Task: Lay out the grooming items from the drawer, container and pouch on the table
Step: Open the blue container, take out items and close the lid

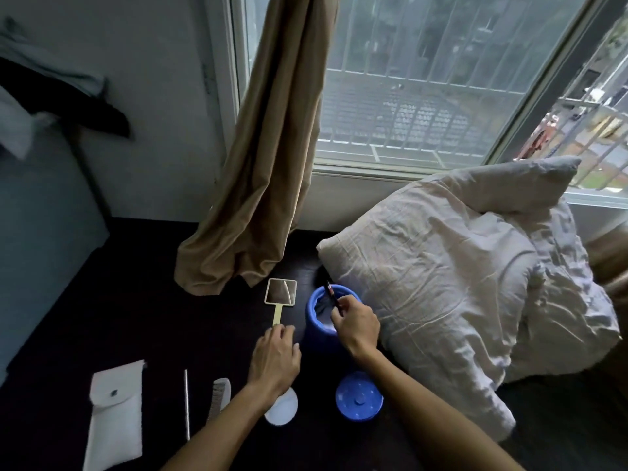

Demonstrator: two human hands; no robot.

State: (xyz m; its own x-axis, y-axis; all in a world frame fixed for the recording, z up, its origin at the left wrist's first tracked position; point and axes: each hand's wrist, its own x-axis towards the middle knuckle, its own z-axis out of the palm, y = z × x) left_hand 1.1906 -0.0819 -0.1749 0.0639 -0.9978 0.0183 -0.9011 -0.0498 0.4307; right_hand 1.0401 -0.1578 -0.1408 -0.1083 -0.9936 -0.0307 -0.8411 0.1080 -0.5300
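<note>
Your right hand pinched a dark pencil above the blue container; a straight lift would have cleared its rim. Your left hand lay relaxed, holding nothing, at the mirror handle, mid-desk.

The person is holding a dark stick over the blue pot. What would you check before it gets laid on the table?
1. Grip on the dark stick: ok, the right hand pinches it over the blue pot.
2. Free spot: ok, bare table left of the hand mirror.
3. The lid aside: ok, it lies on the table, on the pot's near side.
4. The left hand free: cannot tell, its fingertips are at the mirror's handle end.
5. Pot emptied: cannot tell, the right hand hides part of the inside.
6. The pouch opened: not ok, its flap looks shut.
</note>
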